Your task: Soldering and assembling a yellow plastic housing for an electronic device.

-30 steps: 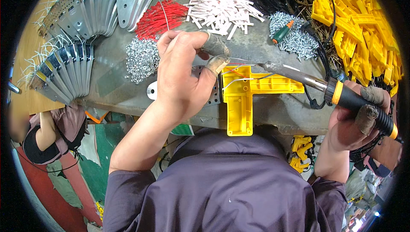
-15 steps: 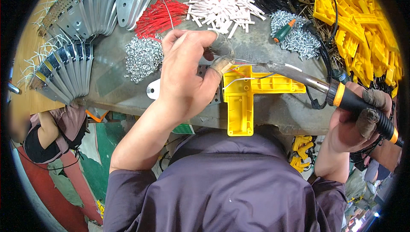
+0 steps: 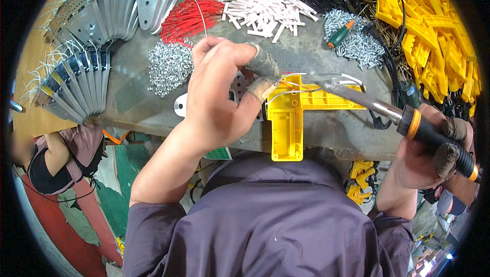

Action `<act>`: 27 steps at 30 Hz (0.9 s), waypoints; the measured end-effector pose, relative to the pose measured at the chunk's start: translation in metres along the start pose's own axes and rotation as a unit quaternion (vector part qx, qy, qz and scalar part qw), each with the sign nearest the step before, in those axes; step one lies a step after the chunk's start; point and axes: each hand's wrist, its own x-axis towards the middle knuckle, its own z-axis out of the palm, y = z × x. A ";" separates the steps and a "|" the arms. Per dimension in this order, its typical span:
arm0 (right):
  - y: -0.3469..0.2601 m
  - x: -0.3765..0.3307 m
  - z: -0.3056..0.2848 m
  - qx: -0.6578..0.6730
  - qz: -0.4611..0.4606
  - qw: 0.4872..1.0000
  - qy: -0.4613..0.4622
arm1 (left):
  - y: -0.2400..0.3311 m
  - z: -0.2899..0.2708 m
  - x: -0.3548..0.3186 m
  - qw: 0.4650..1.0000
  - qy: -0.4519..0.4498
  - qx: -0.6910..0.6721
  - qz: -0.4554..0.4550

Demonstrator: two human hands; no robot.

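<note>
My left hand [image 3: 214, 93], with worn covers on its thumb and index finger, is closed in a pinch on thin wires above a yellow plastic housing [image 3: 287, 131]. The pinched ends are partly hidden by the fingertips. My right hand [image 3: 408, 167], fingertips also covered, grips the black handle of a soldering iron [image 3: 365, 99]. Its tip lies over the housing's right arm, apart from my left fingertips. White and grey wires [image 3: 352, 78] run along that arm. Beneath my left hand a perforated metal plate [image 3: 180, 105] shows in part.
Metal plates with white wires [image 3: 84, 80] fan out at left. Beyond my hands lie nuts [image 3: 168, 68], red sleeved parts [image 3: 191, 17], white tubes [image 3: 268, 6] and screws [image 3: 360, 47] with a green-handled tool [image 3: 341, 34]. Yellow housings [image 3: 434, 37] heap at right. A person [image 3: 64, 157] sits at left.
The soldering iron in my right hand has drawn back a little to the right and toward me. My left hand keeps its pinch, nearly still.
</note>
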 end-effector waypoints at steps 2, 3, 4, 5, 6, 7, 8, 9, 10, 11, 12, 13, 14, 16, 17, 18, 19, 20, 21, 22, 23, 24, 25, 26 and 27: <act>-0.003 -0.003 -0.020 0.043 0.056 0.997 -0.008 | -0.001 -0.007 -0.001 0.996 -0.047 0.063 0.042; 0.004 -0.006 -0.021 0.046 0.058 0.997 -0.009 | 0.000 -0.008 -0.002 0.996 -0.047 0.066 0.040; 0.011 -0.008 -0.021 0.104 0.080 0.991 -0.033 | 0.001 -0.009 -0.002 0.994 -0.057 0.082 0.036; 0.016 -0.009 -0.021 0.163 0.102 0.980 -0.057 | 0.001 -0.010 -0.003 0.993 -0.066 0.097 0.031; 0.004 -0.010 -0.008 0.063 0.066 0.996 -0.019 | 0.001 -0.008 -0.002 0.993 -0.067 0.093 0.033; 0.000 -0.012 -0.010 0.060 0.065 0.996 -0.017 | 0.001 -0.006 0.000 0.994 -0.064 0.083 0.033; -0.002 -0.014 -0.013 0.013 0.067 0.998 -0.009 | 0.002 -0.004 0.002 0.995 -0.061 0.073 0.034; 0.000 -0.015 -0.014 -0.028 0.071 0.997 -0.005 | 0.002 -0.004 0.000 0.995 -0.060 0.076 0.033; 0.005 -0.014 -0.014 -0.025 0.073 0.997 -0.007 | 0.003 -0.005 -0.001 0.995 -0.060 0.075 0.017; 0.011 -0.010 -0.012 0.019 0.038 0.998 -0.040 | 0.003 -0.005 -0.003 0.996 -0.059 0.073 0.001; 0.013 -0.008 -0.012 0.059 0.001 0.996 -0.071 | 0.004 -0.005 -0.002 0.996 -0.059 0.072 0.001; 0.013 -0.008 -0.014 0.058 0.001 0.996 -0.070 | 0.004 -0.006 0.001 0.995 -0.058 0.080 0.022; 0.014 -0.009 -0.018 0.083 0.014 0.993 -0.080 | 0.004 -0.006 0.002 0.993 -0.058 0.089 0.044; 0.015 -0.009 -0.018 0.108 0.028 0.990 -0.090 | 0.004 -0.005 0.003 0.993 -0.058 0.094 0.051; 0.016 -0.008 -0.014 0.095 0.016 0.990 -0.102 | 0.004 -0.004 0.003 0.992 -0.059 0.100 0.058; 0.018 -0.009 -0.010 0.083 0.004 0.990 -0.114 | 0.005 -0.004 0.003 0.992 -0.059 0.101 0.058; 0.017 -0.009 -0.008 0.084 0.005 0.990 -0.114 | 0.005 -0.004 0.004 0.992 -0.055 0.103 0.058; 0.015 -0.009 -0.005 0.043 -0.007 0.992 -0.114 | 0.006 -0.003 0.004 0.991 -0.051 0.105 0.058; 0.014 -0.009 -0.004 0.001 -0.019 0.993 -0.114 | 0.007 -0.003 0.004 0.992 -0.051 0.105 0.058; 0.014 -0.009 -0.008 0.001 -0.019 0.993 -0.114 | 0.008 -0.003 0.005 0.991 -0.058 0.103 0.056; 0.016 -0.009 -0.014 0.008 -0.017 0.995 -0.102 | 0.008 -0.003 0.005 0.991 -0.064 0.102 0.055; 0.016 -0.008 -0.016 0.016 -0.016 0.996 -0.090 | 0.008 -0.003 0.005 0.991 -0.064 0.101 0.055; 0.016 -0.008 -0.015 0.015 -0.016 0.996 -0.090 | 0.007 -0.003 0.005 0.991 -0.055 0.104 0.056; 0.014 -0.008 -0.011 0.008 -0.022 0.996 -0.085 | 0.006 -0.004 0.005 0.992 -0.046 0.107 0.058; 0.013 -0.008 -0.010 0.002 -0.029 0.996 -0.079 | 0.007 -0.004 0.005 0.991 -0.047 0.108 0.059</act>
